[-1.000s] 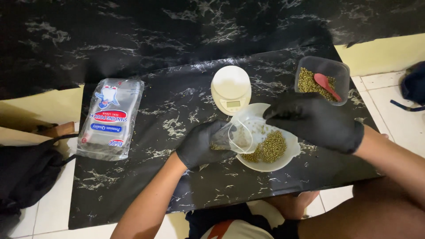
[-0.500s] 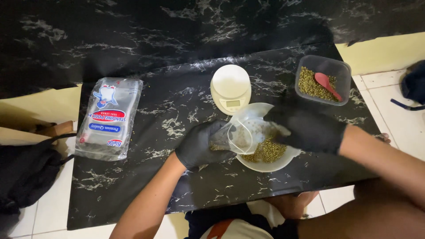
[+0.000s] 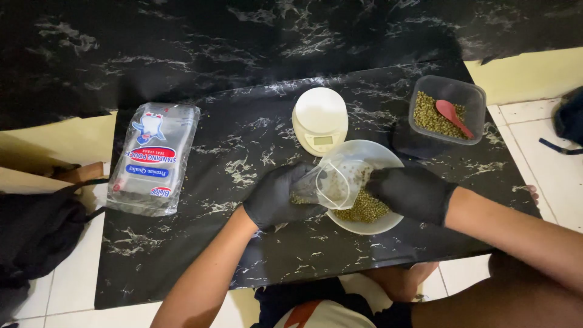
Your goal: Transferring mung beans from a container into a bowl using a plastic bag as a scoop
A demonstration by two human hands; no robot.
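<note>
Both my hands wear black gloves. My left hand (image 3: 281,197) grips a clear plastic pouch (image 3: 331,182), held open and tilted over a white bowl (image 3: 376,152) of small green beans (image 3: 363,209). A few beans lie inside the pouch. My right hand (image 3: 412,191) rests in the bowl on the beans, fingers curled toward the pouch's mouth. Whether it holds beans is hidden.
A white kitchen scale (image 3: 320,119) stands just behind the bowl. A clear tub (image 3: 448,109) of green beans with a red spoon (image 3: 453,116) sits at the back right. A pack of clear pouches (image 3: 153,157) lies at the left on the black marbled sheet (image 3: 243,152). A black bag (image 3: 33,234) lies on the floor, left.
My right hand has come down from above the bowl's far side into the bowl beside the pouch's mouth. The left hand still holds the pouch.
</note>
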